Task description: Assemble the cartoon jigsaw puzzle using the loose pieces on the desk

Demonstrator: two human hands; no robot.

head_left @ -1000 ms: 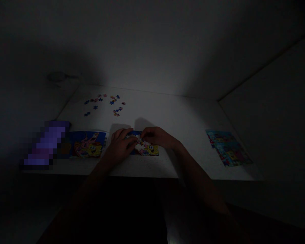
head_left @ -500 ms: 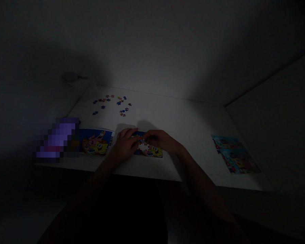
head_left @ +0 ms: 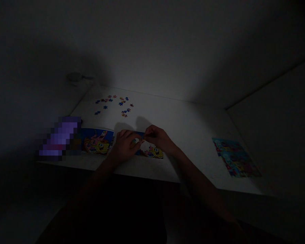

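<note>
White desk (head_left: pixel 183 122), hands (head_left: pixel 125 145) (head_left: pixel 159 137) pinching jigsaw piece (head_left: pixel 141 139)

Standing against a pale wall (head_left: pixel 167 57), a white table (head_left: pixel 183 117). Resting at the table's left end, a pixelated purple object (head_left: pixel 59 137), too blurred to identify. Lying just beside that object, a printed cartoon picture card (head_left: pixel 97 141). Lying tilted at the table's right end, a multicoloured printed sheet (head_left: pixel 236 157). Showing dimly beyond the table's far left corner, a small grey round object (head_left: pixel 75 77).

A white table (head_left: pixel 188 125) bears jigsaw pieces (head_left: pixel 114 105), cartoon prints (head_left: pixel 236 157).
</note>
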